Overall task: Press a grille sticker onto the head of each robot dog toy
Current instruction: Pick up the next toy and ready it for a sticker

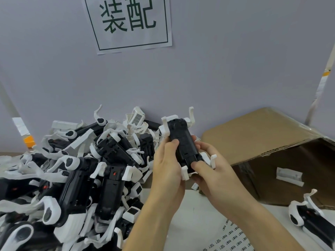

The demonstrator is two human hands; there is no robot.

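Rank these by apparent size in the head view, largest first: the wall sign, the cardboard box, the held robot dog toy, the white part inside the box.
1. cardboard box
2. wall sign, cropped at the top
3. held robot dog toy
4. white part

Apparent size only; distances from the camera differ.

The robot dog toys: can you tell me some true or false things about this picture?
1. Both hands hold one robot dog toy. True: the left hand and right hand grip it together.
2. The held toy shows its black underside, white legs sticking out. True.
3. The pile of toys lies on the person's right. False: it lies on the left.
4. The cardboard box is packed full of toys. False: only one white part shows inside it.
5. The wall sign has red letters. False: they are dark green.
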